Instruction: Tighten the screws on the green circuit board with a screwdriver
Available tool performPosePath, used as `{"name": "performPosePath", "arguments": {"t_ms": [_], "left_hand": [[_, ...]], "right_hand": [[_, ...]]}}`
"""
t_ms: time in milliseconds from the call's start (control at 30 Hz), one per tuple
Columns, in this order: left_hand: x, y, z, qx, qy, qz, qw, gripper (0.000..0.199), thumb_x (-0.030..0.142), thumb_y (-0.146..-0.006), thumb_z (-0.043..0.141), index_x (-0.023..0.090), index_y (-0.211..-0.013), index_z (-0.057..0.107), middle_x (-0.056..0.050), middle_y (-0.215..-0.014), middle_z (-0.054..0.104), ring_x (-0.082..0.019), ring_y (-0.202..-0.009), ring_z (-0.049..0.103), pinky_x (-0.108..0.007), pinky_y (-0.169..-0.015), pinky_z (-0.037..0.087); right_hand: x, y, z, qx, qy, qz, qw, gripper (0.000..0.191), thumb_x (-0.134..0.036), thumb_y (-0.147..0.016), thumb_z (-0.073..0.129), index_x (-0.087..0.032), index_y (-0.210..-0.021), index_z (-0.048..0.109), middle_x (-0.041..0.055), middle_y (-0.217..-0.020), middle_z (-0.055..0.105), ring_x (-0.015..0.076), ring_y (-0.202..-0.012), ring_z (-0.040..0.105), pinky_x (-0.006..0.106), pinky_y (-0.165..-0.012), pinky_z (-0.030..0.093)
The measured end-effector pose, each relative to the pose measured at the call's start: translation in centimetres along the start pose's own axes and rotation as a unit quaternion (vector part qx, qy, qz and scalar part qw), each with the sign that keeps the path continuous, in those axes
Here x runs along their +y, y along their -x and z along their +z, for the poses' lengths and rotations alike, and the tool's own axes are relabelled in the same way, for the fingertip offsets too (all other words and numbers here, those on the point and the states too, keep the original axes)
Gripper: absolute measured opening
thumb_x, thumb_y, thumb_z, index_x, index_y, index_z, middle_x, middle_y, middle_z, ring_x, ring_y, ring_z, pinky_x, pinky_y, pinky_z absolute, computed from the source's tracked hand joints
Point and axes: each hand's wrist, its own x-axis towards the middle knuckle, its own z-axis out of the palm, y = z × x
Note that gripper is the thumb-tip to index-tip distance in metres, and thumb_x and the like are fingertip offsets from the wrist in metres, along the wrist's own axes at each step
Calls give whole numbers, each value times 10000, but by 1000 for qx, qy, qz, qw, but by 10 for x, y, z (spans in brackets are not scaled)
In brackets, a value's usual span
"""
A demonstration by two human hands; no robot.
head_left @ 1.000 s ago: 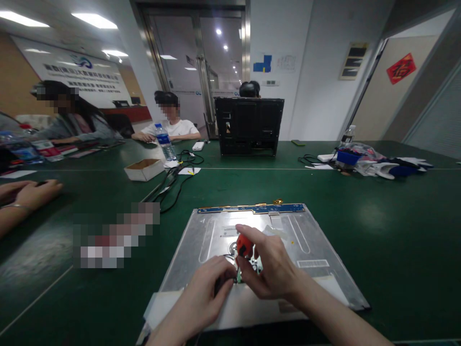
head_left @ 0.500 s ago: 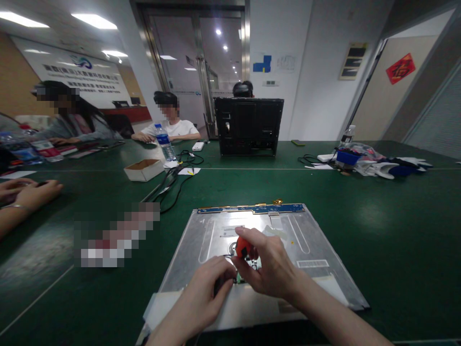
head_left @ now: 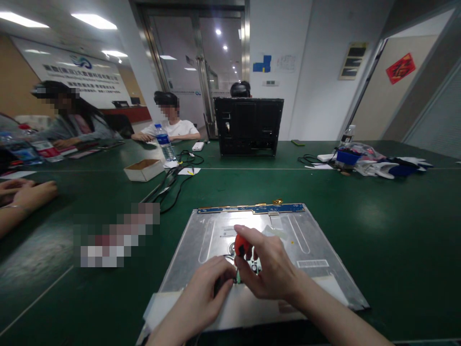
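Note:
A silver metal panel [head_left: 259, 245] lies on the green table, with a blue circuit strip [head_left: 252, 208] along its far edge. My right hand [head_left: 268, 262] is closed round a red-handled tool [head_left: 242, 245], held over the middle of the panel; its lower end is mostly hidden by my fingers. Under the tool a small green circuit board [head_left: 238, 277] shows in part. Just left of it, my left hand [head_left: 211, 288] rests on the panel with bent fingers pressed together at the board's edge. What those fingers hold, if anything, is hidden.
Beyond the panel stands a black monitor frame [head_left: 249, 126]. Left of it are an open white box [head_left: 144, 170], a water bottle [head_left: 164, 142] and black cables [head_left: 173, 185]. A blue container [head_left: 347, 157] and gloves [head_left: 385, 169] lie far right. A person's hands [head_left: 30, 194] are at left.
My right hand has shifted slightly, and the red handle has turned and tilted a little in its fingers. More of the board shows beneath. My left hand looks unmoved.

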Motion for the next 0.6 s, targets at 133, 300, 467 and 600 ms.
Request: {"name": "performPosePath", "arguments": {"t_ms": [133,300,467,600], "left_hand": [[-1,1,1,1,-3,-2,1000,126,211,-854,503,191,-829,626,-51,-781,618,-215,-751,571,-321,-728,482],[-1,1,1,3,-4,-4,1000,121,203,-855,498,190,-830,616,-45,-776,610,-208,-745,570,-316,-717,483],[1,1,1,5,-1,-5,1000,113,187,-854,504,190,-818,612,-45,-778,610,-206,-737,565,-314,-704,484],[1,0,0,6,-1,-2,1000,110,183,-851,511,187,-820,616,-48,-785,618,-206,-739,568,-311,-710,482]], "right_hand": [[1,0,1,6,7,-7,1000,593,-151,-862,498,-185,-1414,283,43,-881,631,134,-607,535,255,-517,465],[1,-2,1,5,17,-13,1000,550,-179,-880,490,-204,-1395,297,10,-802,604,141,-610,535,251,-497,438],[0,-3,0,6,18,-11,1000,520,-185,-886,495,-208,-1373,316,6,-792,604,137,-588,525,253,-498,431],[0,-2,0,10,22,-14,1000,503,-188,-888,500,-197,-1362,331,8,-790,605,135,-587,528,251,-495,427]]}}
